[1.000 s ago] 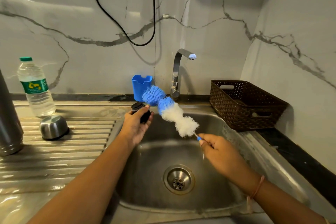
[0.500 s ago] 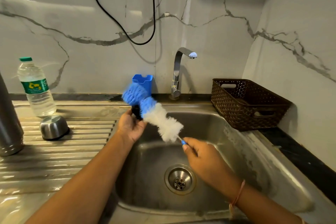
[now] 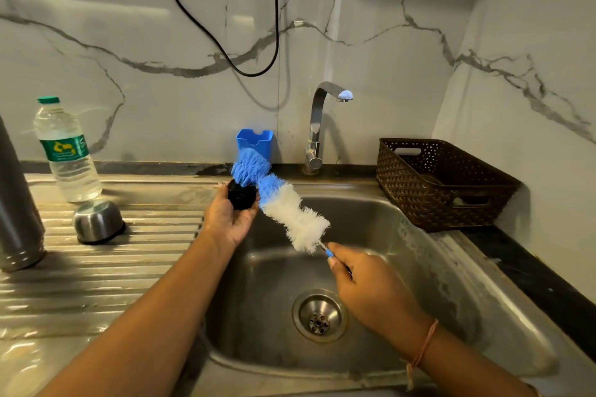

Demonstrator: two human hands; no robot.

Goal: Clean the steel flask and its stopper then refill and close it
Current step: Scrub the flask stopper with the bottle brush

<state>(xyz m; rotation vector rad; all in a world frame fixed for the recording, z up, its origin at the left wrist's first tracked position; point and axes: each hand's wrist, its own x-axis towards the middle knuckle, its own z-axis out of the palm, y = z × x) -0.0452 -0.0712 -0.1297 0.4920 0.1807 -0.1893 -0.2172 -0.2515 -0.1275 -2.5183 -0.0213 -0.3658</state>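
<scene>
Scrubbing the stopper (image 3: 242, 196) over the sink (image 3: 429, 255): left hand (image 3: 229, 219) cupped, fingers curled around the black stopper; right hand (image 3: 367, 287) pinched tight on the handle of the bottle brush (image 3: 283, 206), blue bristle end pressed against the stopper just above the left fingertips. Steel flask (image 3: 16, 206) standing well off to the left of the left hand, cup lid (image 3: 98, 222) between. Next, probably: turn the stopper in the fingers, brush the remaining faces, rinse under the tap (image 3: 317, 126).

One head-worn view looks forward and down at the sink (image 3: 419, 267) from close above. It faces the worktop's (image 3: 96, 284) back edge and wall.
</scene>
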